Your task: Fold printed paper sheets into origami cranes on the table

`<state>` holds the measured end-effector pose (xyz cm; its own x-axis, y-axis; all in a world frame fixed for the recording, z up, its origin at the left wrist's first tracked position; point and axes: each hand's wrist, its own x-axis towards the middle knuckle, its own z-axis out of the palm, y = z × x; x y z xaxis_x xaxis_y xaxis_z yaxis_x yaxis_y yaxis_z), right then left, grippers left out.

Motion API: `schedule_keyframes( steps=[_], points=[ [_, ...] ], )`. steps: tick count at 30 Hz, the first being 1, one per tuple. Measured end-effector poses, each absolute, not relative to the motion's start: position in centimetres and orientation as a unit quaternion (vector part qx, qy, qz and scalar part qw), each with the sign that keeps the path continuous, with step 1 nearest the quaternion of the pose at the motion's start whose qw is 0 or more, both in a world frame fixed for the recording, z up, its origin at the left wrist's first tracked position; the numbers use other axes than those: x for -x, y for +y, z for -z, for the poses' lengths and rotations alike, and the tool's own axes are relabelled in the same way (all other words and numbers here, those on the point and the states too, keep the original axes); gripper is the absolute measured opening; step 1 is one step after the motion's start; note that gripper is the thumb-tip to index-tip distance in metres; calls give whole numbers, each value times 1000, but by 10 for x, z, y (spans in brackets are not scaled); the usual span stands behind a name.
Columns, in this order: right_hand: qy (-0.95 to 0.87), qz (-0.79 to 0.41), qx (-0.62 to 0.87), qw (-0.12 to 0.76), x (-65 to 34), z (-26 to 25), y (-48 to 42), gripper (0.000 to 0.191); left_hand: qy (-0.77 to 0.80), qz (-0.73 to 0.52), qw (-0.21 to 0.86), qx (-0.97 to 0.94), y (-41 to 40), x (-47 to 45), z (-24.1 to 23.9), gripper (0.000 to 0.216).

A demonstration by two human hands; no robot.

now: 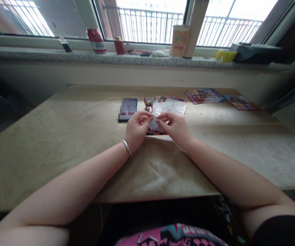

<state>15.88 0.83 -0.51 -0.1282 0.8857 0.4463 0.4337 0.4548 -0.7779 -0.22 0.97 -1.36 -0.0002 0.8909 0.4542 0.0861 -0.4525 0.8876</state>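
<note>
My left hand (138,127), with a silver bangle at the wrist, is closed in a pinch on the left edge of a small pale greyish piece (154,123). From the other side my right hand (176,128) pinches the same piece between thumb and forefinger. Whether the piece is paper or film I cannot make out. Right below it lies a dark red, colourfully printed sheet (155,132), partly covered by my fingers. Just beyond my hands are a folded colourful paper piece (149,104) and a pile of printed sheets (172,106), the top one mostly white.
A phone (129,110) lies left of the papers on the tan-covered table (60,143). Colourful booklets (206,95) and another booklet (241,102) lie at the back right. The window sill holds a red can (96,41), a red bottle (119,45) and a patterned cup (179,41).
</note>
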Motion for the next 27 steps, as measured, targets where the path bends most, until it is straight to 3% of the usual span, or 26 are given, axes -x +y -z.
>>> schedule_keyframes(
  steps=[17, 27],
  points=[
    [-711, -231, 463, 476, -159, 5, 13, 21, 424, -574, 305, -631, 8, 1, 15, 20],
    [-673, -318, 458, 486, -156, 6, 17, 22, 436, -573, 271, -639, 6, 1, 14, 19]
  ],
)
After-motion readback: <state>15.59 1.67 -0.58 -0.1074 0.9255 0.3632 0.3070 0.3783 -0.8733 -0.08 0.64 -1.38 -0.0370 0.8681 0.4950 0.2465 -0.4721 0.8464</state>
